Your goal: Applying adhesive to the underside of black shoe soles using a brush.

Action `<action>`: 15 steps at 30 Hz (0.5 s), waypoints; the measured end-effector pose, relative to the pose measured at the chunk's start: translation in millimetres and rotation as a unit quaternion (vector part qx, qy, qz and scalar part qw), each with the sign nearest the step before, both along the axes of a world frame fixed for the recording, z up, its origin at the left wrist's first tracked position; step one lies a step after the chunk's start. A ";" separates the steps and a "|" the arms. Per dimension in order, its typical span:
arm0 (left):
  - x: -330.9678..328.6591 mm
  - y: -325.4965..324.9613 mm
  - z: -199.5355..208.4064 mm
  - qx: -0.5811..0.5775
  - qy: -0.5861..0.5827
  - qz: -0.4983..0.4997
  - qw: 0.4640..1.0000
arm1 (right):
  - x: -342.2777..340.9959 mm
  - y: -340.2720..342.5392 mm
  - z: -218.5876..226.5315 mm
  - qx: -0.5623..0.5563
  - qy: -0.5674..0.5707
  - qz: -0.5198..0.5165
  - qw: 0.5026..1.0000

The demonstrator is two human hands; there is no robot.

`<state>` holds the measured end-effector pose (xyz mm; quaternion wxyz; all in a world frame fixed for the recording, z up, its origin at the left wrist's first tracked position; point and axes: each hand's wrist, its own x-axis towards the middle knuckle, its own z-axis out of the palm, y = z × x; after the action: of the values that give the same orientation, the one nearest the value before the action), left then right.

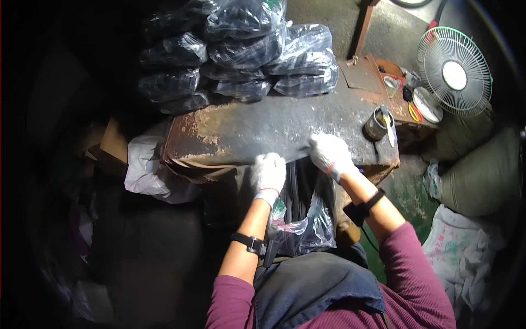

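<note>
In white knitted gloves, my hands are at the front edge of a worn, paint-stained table. A dark flat strip, blurred, is stretched between them. My left hand is closed at its left end, and my right hand is closed at its right end, a little higher and farther away. Below them, in front of my apron, a clear plastic bag gapes open at the top. Long black pieces stand inside it; their exact kind cannot be made out.
Filled clear bags of black goods are stacked at the table's back. A dark cup with a brush stands at the right. Beyond are orange-handled scissors and a fan. Sacks lie right; a white bag hangs left.
</note>
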<state>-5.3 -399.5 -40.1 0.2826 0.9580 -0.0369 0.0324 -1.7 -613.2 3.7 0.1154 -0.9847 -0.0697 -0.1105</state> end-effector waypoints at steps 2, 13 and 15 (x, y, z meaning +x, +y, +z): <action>1.4 11.7 -7.9 -0.068 0.043 0.038 0.996 | -18.5 -24.1 -13.4 0.036 0.023 -0.032 0.999; 0.1 30.6 -49.2 -0.526 0.096 0.016 0.845 | -82.1 -25.2 -55.6 0.838 0.071 -0.106 0.531; -9.8 32.1 -20.3 -0.556 0.057 0.027 0.829 | -98.3 -23.0 -15.4 0.817 0.099 -0.034 0.567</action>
<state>-15.1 -367.4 -60.4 0.7682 0.6395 0.0290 0.0002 -99.9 -636.1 -11.7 0.8729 -0.4776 0.0959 -0.0263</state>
